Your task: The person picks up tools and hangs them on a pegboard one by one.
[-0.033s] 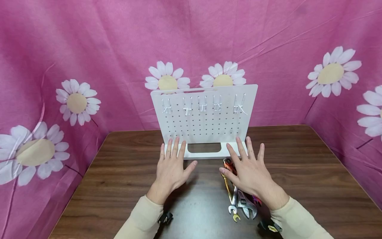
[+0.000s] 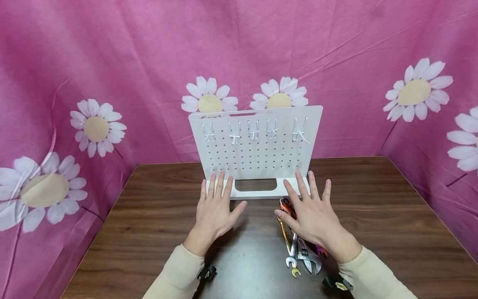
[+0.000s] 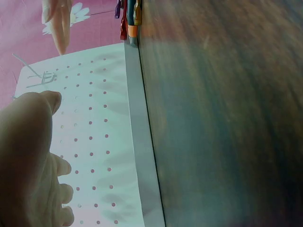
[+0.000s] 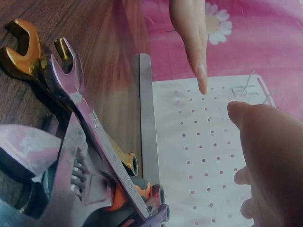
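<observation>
Your left hand (image 2: pixel 214 214) and right hand (image 2: pixel 316 216) are spread, fingers extended, gripping nothing. The wrenches (image 2: pixel 304 250) lie bunched on the table (image 2: pixel 157 207) partly under your right hand, before the pegboard (image 2: pixel 257 153); because they overlap, lifting one could drag or scatter the others.

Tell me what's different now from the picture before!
Nothing visibly changed: nothing moved, was picked up or let go. The left hand and right hand are still spread, and the adjustable wrench and white pegboard stayed where they were.
</observation>
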Demonstrator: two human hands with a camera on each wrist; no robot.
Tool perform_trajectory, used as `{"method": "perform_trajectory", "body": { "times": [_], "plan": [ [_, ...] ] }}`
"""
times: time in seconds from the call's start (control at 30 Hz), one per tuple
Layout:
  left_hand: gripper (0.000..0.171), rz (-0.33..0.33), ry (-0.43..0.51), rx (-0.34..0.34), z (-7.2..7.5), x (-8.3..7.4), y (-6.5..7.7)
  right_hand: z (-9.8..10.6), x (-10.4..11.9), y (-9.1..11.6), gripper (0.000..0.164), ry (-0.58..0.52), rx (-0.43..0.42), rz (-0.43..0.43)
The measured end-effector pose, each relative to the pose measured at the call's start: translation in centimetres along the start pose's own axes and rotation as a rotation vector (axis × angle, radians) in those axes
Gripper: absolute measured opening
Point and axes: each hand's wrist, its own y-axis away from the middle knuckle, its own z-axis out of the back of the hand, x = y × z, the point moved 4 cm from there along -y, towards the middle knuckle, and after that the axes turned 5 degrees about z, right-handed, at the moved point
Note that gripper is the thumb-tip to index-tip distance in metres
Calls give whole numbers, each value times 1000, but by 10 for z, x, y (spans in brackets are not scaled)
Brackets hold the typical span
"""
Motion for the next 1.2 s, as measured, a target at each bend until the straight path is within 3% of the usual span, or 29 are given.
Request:
{"method": "perform_trajectory", "body": {
  "times": [0.7, 0.9, 1.2],
  "plan": [
    [85, -10, -1, 21, -4, 7, -1, -3, -3, 8, 86, -33, 6, -3],
    [71, -52, 24, -56, -2, 10, -3, -1, -4, 9, 83, -36, -33, 20],
    [50, -89, 172, -153, 8, 17, -3, -1, -6, 12, 79, -66, -60, 45]
  ]
}}
